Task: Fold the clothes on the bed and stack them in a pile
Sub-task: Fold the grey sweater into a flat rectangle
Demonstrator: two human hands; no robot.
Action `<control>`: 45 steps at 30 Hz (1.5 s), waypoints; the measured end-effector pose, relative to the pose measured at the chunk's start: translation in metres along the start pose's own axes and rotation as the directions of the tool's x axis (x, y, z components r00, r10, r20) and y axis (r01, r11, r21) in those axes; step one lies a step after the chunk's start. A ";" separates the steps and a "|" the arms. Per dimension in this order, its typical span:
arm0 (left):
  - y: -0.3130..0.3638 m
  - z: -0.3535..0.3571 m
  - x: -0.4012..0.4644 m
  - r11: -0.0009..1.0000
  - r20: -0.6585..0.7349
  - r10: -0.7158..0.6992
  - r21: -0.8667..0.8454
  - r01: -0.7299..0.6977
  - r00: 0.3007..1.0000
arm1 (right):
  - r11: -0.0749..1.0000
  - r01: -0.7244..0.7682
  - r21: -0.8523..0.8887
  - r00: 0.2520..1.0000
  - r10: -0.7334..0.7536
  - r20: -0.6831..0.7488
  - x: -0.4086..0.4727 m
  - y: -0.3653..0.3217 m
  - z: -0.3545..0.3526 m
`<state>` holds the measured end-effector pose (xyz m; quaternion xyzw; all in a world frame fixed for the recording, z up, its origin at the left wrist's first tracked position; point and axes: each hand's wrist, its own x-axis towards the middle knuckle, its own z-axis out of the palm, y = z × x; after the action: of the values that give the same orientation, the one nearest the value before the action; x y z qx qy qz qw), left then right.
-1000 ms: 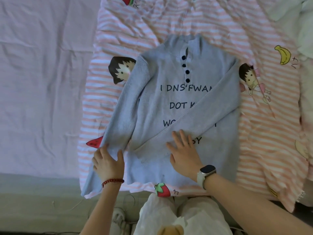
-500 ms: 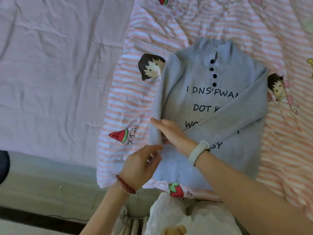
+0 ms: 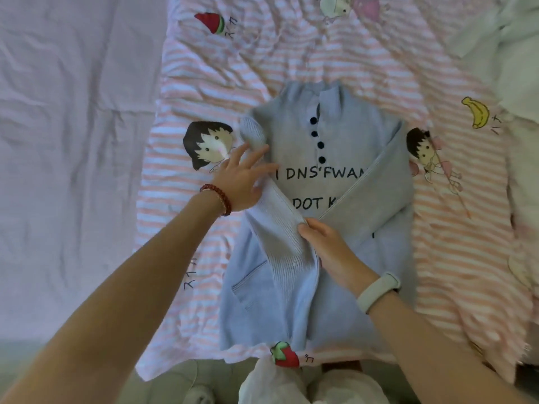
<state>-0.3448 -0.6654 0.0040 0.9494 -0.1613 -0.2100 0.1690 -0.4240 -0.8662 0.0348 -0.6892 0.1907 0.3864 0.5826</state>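
Sleeve-folding step: grey sweater (image 3: 335,158) lay at centre; left hand (image 3: 240,182), fingers spread, pressed the shoulder at nine o'clock; right hand (image 3: 329,246) pinched the sleeve (image 3: 280,228). Next, probably, laying it across.

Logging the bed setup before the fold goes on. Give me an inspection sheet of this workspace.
Surface: pink striped blanket with cartoon prints, lying over a lilac sheet.
Job's things: grey sweater face up, buttons showing, one sleeve folded across the chest, the other sleeve being folded in.
Clutter: pale fabric at the far right edge, kind unclear.
Hands: left hand flat with straight fingers at the sleeve's upper part; right hand pinches the ribbed sleeve.
Cables: nothing seen.
Surroundings: person's pale trousers at the bottom edge.
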 end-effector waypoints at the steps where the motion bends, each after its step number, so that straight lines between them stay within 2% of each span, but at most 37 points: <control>1: -0.002 -0.005 0.015 0.996 0.096 0.033 0.083 -0.041 0.995 | 1.000 -0.019 0.017 0.999 0.019 0.026 0.000 0.000 -0.009; 3: -0.006 -0.016 0.039 0.978 0.214 0.056 0.183 -0.097 0.975 | 0.993 -0.057 -0.104 0.994 0.066 0.082 0.002 0.004 -0.024; 4: -0.008 -0.021 0.048 0.970 0.217 0.076 0.210 -0.123 0.973 | 0.976 -0.072 -0.205 0.990 0.095 0.102 0.002 0.008 -0.029; 7: -0.006 -0.036 0.059 0.966 0.049 0.180 0.180 -0.186 0.982 | 0.920 -0.137 -0.367 0.974 0.192 0.118 0.002 0.026 -0.041; 9: -0.004 -0.042 0.060 0.959 -0.115 0.246 0.172 -0.225 0.962 | 0.929 -0.181 -0.322 0.976 0.211 0.060 0.000 0.038 -0.048; 10: -0.006 -0.046 0.061 0.957 -0.142 0.247 0.188 -0.219 0.958 | 0.940 -0.181 -0.289 0.981 0.195 0.021 -0.002 0.042 -0.052; 13: -0.018 -0.060 0.075 0.939 0.007 0.076 0.335 -0.074 0.997 | 0.957 -0.123 -0.263 0.992 0.109 -0.068 -0.003 0.042 -0.062; 15: -0.023 -0.066 0.085 0.880 0.092 -0.052 0.475 0.002 0.994 | 0.961 -0.093 -0.259 0.995 0.079 -0.065 0.000 0.038 -0.065; 17: -0.025 -0.066 0.092 0.830 0.072 -0.113 0.555 0.054 0.991 | 0.968 -0.095 -0.234 0.995 0.085 -0.054 0.002 0.036 -0.069; 19: -0.023 -0.060 0.092 0.818 0.009 -0.130 0.566 0.102 0.992 | 0.962 -0.116 -0.249 0.993 0.105 -0.058 0.002 0.039 -0.075; 21: -0.016 -0.046 0.087 0.845 -0.085 -0.130 0.511 0.155 0.988 | 0.934 -0.139 -0.329 0.988 0.108 -0.111 0.000 0.049 -0.084; 23: -0.001 -0.026 0.074 0.911 -0.217 -0.156 0.345 0.226 0.963 | 0.901 -0.168 -0.401 0.974 0.088 -0.211 -0.007 0.065 -0.095; 25: 0.020 -0.001 0.053 0.960 -0.267 -0.185 0.157 0.232 0.946 | 0.875 -0.178 -0.451 0.952 0.038 -0.303 -0.017 0.080 -0.103; 29: 0.064 0.053 0.009 0.985 -0.162 -0.149 0.062 0.161 0.976 | 0.865 -0.166 -0.474 0.902 -0.061 -0.428 -0.036 0.095 -0.109; 32: 0.073 0.082 -0.010 0.976 -0.082 -0.191 0.093 0.198 0.978 | 0.904 -0.104 -0.415 0.912 -0.080 -0.402 -0.043 0.100 -0.110; 33: 0.069 0.089 -0.013 0.969 -0.060 -0.209 0.117 0.215 0.976 | 0.894 -0.124 -0.431 0.924 -0.055 -0.379 -0.045 0.103 -0.112; 35: 0.060 0.097 -0.014 0.962 -0.030 -0.226 0.150 0.228 0.974 | 0.808 -0.239 -0.539 0.929 0.029 -0.369 -0.048 0.111 -0.115; 37: 0.056 0.098 -0.011 0.961 -0.002 -0.237 0.145 0.235 0.971 | 0.679 -0.372 -0.633 0.896 0.086 -0.435 -0.054 0.121 -0.119; 40: 0.060 0.095 -0.007 0.964 0.032 -0.245 0.114 0.240 0.969 | 0.630 -0.493 -0.600 0.814 0.092 -0.573 -0.065 0.131 -0.120; 42: 0.065 0.089 -0.006 0.965 0.026 -0.252 0.076 0.249 0.967 | 0.637 -0.503 -0.584 0.778 0.039 -0.627 -0.072 0.131 -0.119; 45: 0.076 0.075 -0.002 0.961 -0.078 -0.276 -0.001 0.277 0.958 | 0.648 -0.360 -0.671 0.799 -0.157 -0.580 -0.072 0.121 -0.120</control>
<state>-0.3981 -0.7510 -0.0296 0.9708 -0.0213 -0.1938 0.1394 -0.5189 -1.0235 0.0126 -0.9384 0.2246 0.2290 0.1282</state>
